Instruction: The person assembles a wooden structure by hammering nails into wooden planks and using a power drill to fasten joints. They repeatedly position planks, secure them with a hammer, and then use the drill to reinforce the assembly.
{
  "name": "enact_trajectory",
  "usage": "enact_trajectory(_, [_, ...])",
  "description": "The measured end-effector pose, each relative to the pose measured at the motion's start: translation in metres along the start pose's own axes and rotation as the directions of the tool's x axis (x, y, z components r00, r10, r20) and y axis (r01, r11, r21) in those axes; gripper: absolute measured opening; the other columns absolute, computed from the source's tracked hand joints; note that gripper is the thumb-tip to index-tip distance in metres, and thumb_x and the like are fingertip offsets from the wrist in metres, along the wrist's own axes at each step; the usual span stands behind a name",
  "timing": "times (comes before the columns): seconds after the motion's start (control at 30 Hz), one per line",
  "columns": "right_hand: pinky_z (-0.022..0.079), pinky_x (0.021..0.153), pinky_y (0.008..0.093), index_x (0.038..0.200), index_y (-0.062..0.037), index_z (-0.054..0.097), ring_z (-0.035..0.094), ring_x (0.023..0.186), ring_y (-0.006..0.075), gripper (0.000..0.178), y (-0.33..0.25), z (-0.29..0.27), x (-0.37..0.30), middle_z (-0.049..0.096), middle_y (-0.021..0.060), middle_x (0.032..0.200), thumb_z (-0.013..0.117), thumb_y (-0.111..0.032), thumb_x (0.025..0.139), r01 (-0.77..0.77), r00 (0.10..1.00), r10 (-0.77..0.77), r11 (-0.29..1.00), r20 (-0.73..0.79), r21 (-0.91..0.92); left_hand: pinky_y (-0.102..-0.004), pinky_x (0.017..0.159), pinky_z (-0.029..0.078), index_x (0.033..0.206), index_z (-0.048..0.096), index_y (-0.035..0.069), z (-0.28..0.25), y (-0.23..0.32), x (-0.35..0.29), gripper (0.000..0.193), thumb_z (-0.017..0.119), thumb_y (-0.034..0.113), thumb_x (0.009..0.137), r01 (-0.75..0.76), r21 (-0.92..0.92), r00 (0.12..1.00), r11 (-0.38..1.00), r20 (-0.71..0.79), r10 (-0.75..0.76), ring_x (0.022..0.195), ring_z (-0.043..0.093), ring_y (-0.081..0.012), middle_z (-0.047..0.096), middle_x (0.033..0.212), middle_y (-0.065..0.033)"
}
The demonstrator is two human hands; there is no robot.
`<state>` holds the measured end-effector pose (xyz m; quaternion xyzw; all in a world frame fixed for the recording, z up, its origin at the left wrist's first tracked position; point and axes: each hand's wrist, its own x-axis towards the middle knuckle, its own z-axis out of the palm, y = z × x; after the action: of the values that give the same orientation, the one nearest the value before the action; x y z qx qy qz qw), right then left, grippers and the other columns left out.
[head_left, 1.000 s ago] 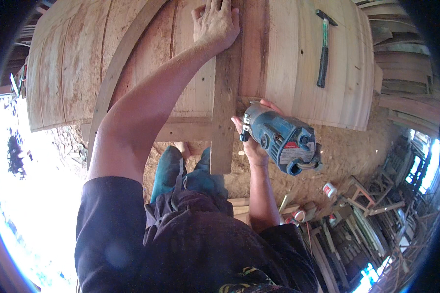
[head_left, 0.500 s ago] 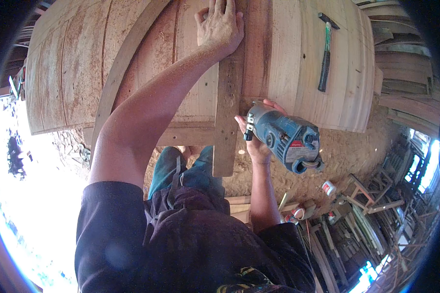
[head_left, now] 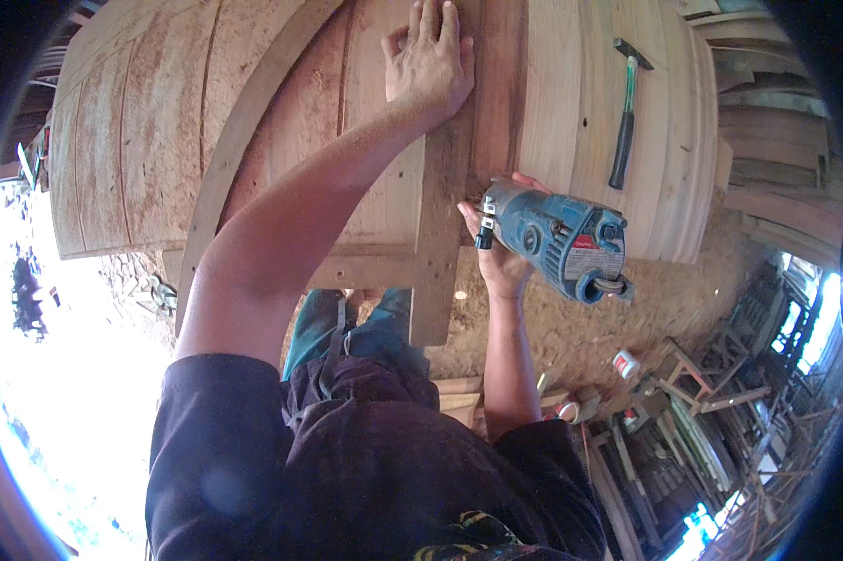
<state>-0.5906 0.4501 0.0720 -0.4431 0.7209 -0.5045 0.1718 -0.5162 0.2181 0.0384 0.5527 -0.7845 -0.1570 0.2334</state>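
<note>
My right hand (head_left: 504, 269) is wrapped round a blue trim router (head_left: 557, 234) from below, at the near edge of a broad panel of joined boards (head_left: 552, 122). Its metal base end faces the wooden frame; the base's underside is hidden. My left hand (head_left: 431, 70) lies flat with fingers stretched out, pressing on a straight wooden bar (head_left: 437, 234). That bar runs toward me past the panel's edge. A curved wooden strip (head_left: 244, 140) arcs across the panel to the left, joined near me by a crosspiece (head_left: 365, 271).
A hammer (head_left: 627, 117) with a green and black handle lies on the panel's right side. Sawdust covers the left boards. Stacked timber (head_left: 777, 140) stands at the far right. A small white container (head_left: 625, 363) and a wooden stool frame (head_left: 706, 379) are on the ground.
My right hand has brought the router slightly up and to the right, tilting it more level. The left hand stays on the bar. The whole view has shifted a little.
</note>
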Motion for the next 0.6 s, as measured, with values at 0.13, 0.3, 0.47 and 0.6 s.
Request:
enact_trajectory(0.13, [0.055,0.091,0.035,0.135,-0.0037,0.06,0.063,0.102,0.0191,0.081,0.003,0.003,0.008,0.066,0.0076,0.119,0.104,-0.024,0.07,0.063,0.998,-0.064,0.998,-0.018,-0.027,-0.0535,0.122,0.031,0.162,0.04,0.0,0.003,0.0,-0.001,0.064,0.044,0.037,0.111,-0.019,-0.003,0.998,1.0,-0.057,0.019,0.159,0.034,-0.0353,0.038,0.17,-0.0216])
enact_trajectory(0.3, [0.055,0.094,0.0373,0.139,-0.0041,0.056,0.062,0.108,0.0206,0.085,0.011,0.008,0.015,0.064,0.0086,0.125,0.104,-0.02,0.071,-0.17,0.985,0.171,0.947,0.018,0.273,-0.0573,0.122,0.029,0.16,0.042,0.003,0.005,-0.003,-0.002,0.059,0.048,0.036,0.111,-0.081,-0.011,0.991,0.997,-0.107,0.079,0.159,0.032,-0.0333,0.039,0.169,-0.0199])
enact_trajectory(0.47, [0.053,0.107,0.0403,0.143,-0.0042,0.049,0.056,0.125,0.0228,0.087,0.016,0.012,0.022,0.058,0.0104,0.138,0.101,-0.013,0.074,-0.387,0.911,0.383,0.673,0.151,0.63,-0.0574,0.122,0.028,0.16,0.042,0.002,0.007,-0.005,-0.004,0.059,0.048,0.035,0.111,-0.084,-0.023,0.989,0.996,-0.121,0.081,0.16,0.032,-0.0329,0.038,0.169,-0.02])
enact_trajectory(0.6, [0.05,0.116,0.0423,0.144,-0.0046,0.046,0.054,0.129,0.0239,0.089,0.018,0.016,0.037,0.053,0.0114,0.146,0.1,-0.008,0.074,-0.014,0.995,0.006,0.996,0.096,0.084,-0.0572,0.121,0.029,0.159,0.043,0.002,0.007,-0.003,-0.002,0.059,0.049,0.035,0.11,-0.075,-0.035,0.989,0.997,-0.13,0.07,0.159,0.034,-0.0334,0.041,0.168,-0.0204])
